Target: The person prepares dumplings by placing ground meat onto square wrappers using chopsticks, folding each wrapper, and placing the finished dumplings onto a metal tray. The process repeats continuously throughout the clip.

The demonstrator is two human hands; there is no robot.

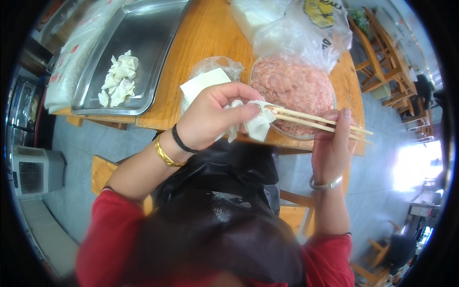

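Observation:
My left hand (224, 114) pinches a thin white dough wrapper (260, 123), with more folded wrapper showing beneath its fingers. A pair of wooden chopsticks (312, 122) is gripped in my right hand (335, 140). Their tips touch the wrapper, where a little pinkish filling shows. Just beyond both hands sits a round bowl (336, 97) heaped with raw minced meat (290, 89). Behind my left wrist, a stack of square wrappers (206, 82) lies on a clear plastic bag (224, 64). Several folded wontons (120, 80) are piled in the metal tray (150, 64) on the left.
The wooden table (208, 27) carries everything. A printed plastic bag (304, 36) touches the bowl's far side. At far left lies a large white plastic package (84, 50). Wooden stools (376, 53) stand off to the right, and a black apron (222, 215) covers my lap.

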